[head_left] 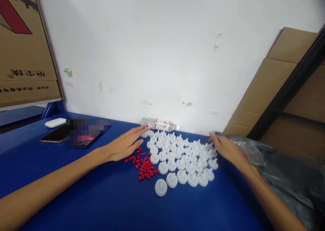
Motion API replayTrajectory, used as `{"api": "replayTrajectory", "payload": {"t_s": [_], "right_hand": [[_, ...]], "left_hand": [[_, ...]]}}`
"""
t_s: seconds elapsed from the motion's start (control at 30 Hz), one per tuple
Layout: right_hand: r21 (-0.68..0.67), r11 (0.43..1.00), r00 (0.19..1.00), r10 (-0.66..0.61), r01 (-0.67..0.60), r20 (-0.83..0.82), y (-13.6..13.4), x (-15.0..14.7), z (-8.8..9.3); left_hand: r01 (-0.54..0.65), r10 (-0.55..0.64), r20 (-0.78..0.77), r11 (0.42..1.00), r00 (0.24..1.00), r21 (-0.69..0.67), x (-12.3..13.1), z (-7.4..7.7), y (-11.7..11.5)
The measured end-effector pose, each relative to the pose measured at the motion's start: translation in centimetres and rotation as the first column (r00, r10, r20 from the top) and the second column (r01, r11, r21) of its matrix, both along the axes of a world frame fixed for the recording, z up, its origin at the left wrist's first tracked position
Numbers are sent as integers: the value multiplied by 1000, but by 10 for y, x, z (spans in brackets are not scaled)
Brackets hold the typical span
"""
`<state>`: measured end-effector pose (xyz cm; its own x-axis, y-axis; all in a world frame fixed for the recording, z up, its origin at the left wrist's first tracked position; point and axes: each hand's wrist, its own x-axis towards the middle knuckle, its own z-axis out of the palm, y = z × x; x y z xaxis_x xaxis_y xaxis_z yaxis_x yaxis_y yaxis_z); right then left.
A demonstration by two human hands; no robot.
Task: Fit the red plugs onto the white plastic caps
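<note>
My left hand (127, 143) reaches over the left side of a group of white plastic nozzle caps (181, 164), fingers stretched out and holding nothing I can see. Just below it lies a loose pile of small red plastic caps (145, 169). A tiny red spot shows by its fingertips; I cannot tell what it is. At the group's right edge is my right hand (224, 148), fingers extended beside the outermost nozzle caps, which they partly hide. Most nozzle caps stand with their spouts up, packed close together, and one sits apart at the front.
A clear plastic bottle (164, 124) lies against the white wall behind the caps. Phones (54, 133) and a white case (55, 122) are on the blue table (101, 197) at left. Grey plastic sheeting (286, 173) borders the right; cardboard (274, 78) leans behind it.
</note>
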<state>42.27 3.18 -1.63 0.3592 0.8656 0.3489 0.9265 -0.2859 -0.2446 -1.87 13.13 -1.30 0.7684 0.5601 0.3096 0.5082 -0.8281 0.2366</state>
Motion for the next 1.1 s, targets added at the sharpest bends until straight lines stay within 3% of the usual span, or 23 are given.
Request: {"api": "replayTrajectory", "payload": {"t_s": [0.13,0.53,0.63,0.77,0.87,0.97,1.03,1.1], "right_hand": [[48,999,1000,-17,18,-23,-2,-1,4],[204,979,1000,-13,8,21,-9,-18,17],[262,964,997,21,-41,75,-11,-30,23],[369,905,973,154,-210,174,-18,-66,32],[406,829,918,300,-385,258,-29,-108,34],[414,640,762,531,-648,371,-44,-151,31],[362,604,705,608,-709,365,-53,-174,28],[317,573,655,675,-756,339,-59,-190,24]], "left_hand": [[-19,19,34,1000,999,9,-1,-6,8],[-182,170,132,980,977,86,-5,-2,27],[-214,196,127,966,972,145,-10,-1,27],[-221,189,144,943,971,249,-9,5,19],[-142,101,142,935,985,325,-1,10,3],[44,-90,101,919,991,392,9,14,-22],[202,-314,115,808,942,554,15,16,-40],[222,-410,138,712,902,667,20,18,-57]]}}
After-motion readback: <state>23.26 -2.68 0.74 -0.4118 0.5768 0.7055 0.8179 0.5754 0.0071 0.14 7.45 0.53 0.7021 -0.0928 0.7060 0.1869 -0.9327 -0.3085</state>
